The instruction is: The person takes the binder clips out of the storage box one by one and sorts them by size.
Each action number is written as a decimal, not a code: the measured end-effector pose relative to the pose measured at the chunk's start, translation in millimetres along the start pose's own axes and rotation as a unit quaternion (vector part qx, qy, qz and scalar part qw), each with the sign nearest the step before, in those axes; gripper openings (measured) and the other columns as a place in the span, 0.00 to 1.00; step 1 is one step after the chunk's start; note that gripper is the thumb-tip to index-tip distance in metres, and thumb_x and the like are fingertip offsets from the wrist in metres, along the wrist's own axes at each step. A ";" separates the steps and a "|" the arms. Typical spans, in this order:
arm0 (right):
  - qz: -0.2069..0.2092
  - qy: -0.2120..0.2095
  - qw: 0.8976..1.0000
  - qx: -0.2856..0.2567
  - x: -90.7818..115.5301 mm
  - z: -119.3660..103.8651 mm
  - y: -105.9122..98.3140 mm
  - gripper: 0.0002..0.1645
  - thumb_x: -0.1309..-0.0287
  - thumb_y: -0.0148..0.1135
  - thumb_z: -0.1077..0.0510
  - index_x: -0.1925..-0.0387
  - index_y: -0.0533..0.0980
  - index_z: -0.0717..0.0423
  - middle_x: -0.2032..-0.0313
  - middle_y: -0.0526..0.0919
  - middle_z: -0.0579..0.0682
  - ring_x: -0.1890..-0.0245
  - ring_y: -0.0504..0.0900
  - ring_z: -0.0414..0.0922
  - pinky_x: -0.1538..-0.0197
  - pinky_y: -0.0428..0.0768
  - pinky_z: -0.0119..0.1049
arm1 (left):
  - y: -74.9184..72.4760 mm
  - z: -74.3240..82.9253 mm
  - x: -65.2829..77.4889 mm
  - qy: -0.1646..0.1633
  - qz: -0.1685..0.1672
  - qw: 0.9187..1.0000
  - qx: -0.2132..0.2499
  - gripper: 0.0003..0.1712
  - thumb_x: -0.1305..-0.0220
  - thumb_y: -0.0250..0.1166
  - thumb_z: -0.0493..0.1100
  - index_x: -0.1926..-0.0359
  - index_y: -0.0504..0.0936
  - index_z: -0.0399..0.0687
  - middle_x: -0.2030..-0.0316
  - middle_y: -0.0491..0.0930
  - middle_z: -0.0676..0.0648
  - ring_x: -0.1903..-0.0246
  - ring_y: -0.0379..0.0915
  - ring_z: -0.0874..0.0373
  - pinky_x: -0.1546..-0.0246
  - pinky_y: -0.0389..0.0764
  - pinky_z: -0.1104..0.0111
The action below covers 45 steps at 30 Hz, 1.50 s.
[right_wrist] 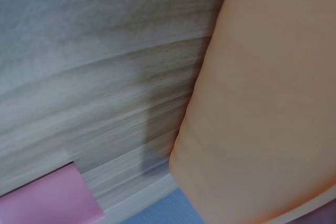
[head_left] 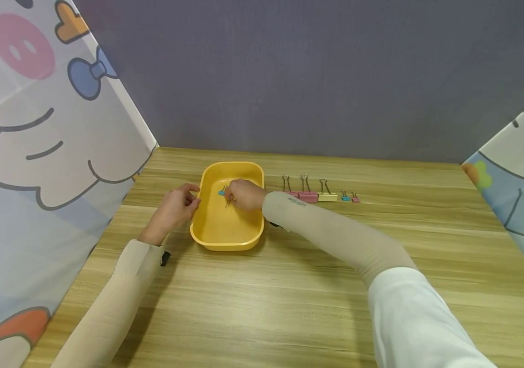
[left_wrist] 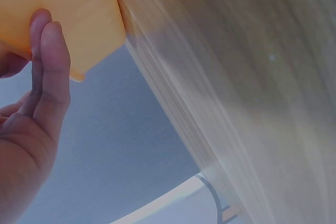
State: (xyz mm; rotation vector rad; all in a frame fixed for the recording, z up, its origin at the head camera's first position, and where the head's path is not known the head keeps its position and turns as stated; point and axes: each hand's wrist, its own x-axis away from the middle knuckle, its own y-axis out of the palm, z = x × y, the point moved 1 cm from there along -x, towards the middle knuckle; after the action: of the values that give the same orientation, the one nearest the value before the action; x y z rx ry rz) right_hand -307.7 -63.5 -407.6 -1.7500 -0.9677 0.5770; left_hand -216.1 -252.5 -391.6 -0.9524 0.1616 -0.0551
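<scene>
A yellow plastic tray (head_left: 225, 244) stands on the wooden table. My right hand (head_left: 245, 194) reaches inside it with bent fingers, pinching a small binder clip (head_left: 228, 203). Only that clip's wire handles show; its body is hidden behind the fingers. A small blue binder clip (head_left: 222, 192) lies on the tray floor just left of the fingertips. At the tray's left side is my left hand (head_left: 175, 208), its fingertips at the outer wall near the rim. In the left wrist view the fingers (left_wrist: 52, 61) lie fairly straight against the wall.
Right of the tray, binder clips line up in a row: larger pink clips (head_left: 308, 197), a yellow clip (head_left: 327, 197), a small blue clip (head_left: 345, 198) and a small pink clip (head_left: 356, 200). A grey panel (head_left: 308, 76) rises behind the table; printed panels (head_left: 50, 128) flank it.
</scene>
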 end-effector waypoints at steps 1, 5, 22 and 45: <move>0.000 0.001 1.000 -0.004 0.1 0.0 0.0 0.12 0.38 0.55 0.68 0.64 0.83 0.54 0.62 0.82 0.45 0.59 0.77 0.39 0.57 0.72 0.28 | 0.0 -0.1 0.0 0.000 0.000 1.000 0.000 0.18 0.36 0.59 0.34 0.46 0.72 0.30 0.66 0.79 0.37 0.69 0.78 0.49 0.72 0.80 0.63; -0.001 0.006 1.000 -0.011 0.1 0.1 -0.5 0.11 0.39 0.56 0.66 0.64 0.83 0.53 0.64 0.83 0.44 0.66 0.76 0.38 0.61 0.72 0.27 | 0.2 -0.4 0.0 -0.002 0.000 1.000 -0.002 0.18 0.36 0.59 0.34 0.46 0.72 0.30 0.67 0.79 0.38 0.70 0.78 0.50 0.73 0.80 0.64; 0.013 -0.059 0.997 -0.037 -3.8 -3.5 1.2 0.15 0.39 0.54 0.70 0.73 0.83 0.57 0.70 0.81 0.46 0.63 0.79 0.39 0.56 0.73 0.27 | 0.4 0.4 -1.8 -0.004 0.004 1.000 0.003 0.18 0.36 0.59 0.34 0.47 0.72 0.30 0.68 0.79 0.38 0.72 0.78 0.51 0.73 0.79 0.65; 0.015 -0.051 0.998 -0.026 -1.9 -4.2 -1.4 0.05 0.47 0.69 0.59 0.76 0.82 0.50 0.74 0.80 0.39 0.70 0.77 0.36 0.63 0.74 0.25 | -0.5 1.2 -0.4 -0.009 -0.002 1.000 0.007 0.19 0.36 0.59 0.34 0.46 0.71 0.30 0.67 0.79 0.37 0.70 0.78 0.50 0.72 0.80 0.63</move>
State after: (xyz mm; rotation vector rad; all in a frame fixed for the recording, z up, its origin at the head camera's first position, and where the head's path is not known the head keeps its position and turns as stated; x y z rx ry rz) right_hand -306.1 -67.0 -404.8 -1.7979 -1.0354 0.6716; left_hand -216.2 -251.7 -390.5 -0.9381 0.1432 -0.0513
